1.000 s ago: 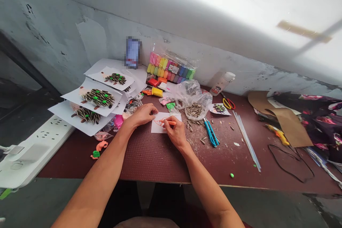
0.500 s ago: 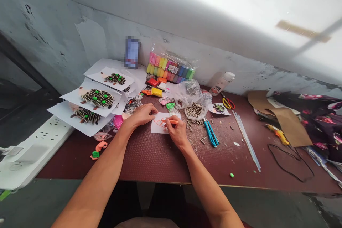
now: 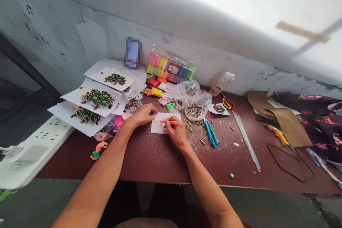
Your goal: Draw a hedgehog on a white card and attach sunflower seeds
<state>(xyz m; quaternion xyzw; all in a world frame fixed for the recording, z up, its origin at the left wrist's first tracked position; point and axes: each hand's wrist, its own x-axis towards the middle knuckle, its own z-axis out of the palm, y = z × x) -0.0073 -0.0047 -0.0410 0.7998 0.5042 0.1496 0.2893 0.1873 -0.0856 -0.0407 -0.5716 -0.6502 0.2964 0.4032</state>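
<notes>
A small white paper (image 3: 155, 128) lies on the table before me, with orange lines drawn on it. My right hand (image 3: 175, 131) is closed around an orange marker (image 3: 172, 122), its tip at the drawing. Part of the lines is covered by that hand. At the paper's upper left edge rests my left hand (image 3: 144, 115), fingers loosely stretched and holding nothing. Just right of my right hand are a plastic bag of sunflower seeds (image 3: 193, 110) and a blue utility knife (image 3: 211, 133).
Hedgehog pictures made of seeds (image 3: 97, 98) are stacked at the left, above a white power strip (image 3: 40, 142). Colourful clay packs (image 3: 171, 69) lean on the wall. Scissors (image 3: 228, 103), a bottle (image 3: 222, 83), glue sticks (image 3: 247, 142) and a yellow glue gun (image 3: 279, 135) are to the right.
My right hand and the marker have shifted very slightly to the left over the drawing. My left hand and the paper stay in place.
</notes>
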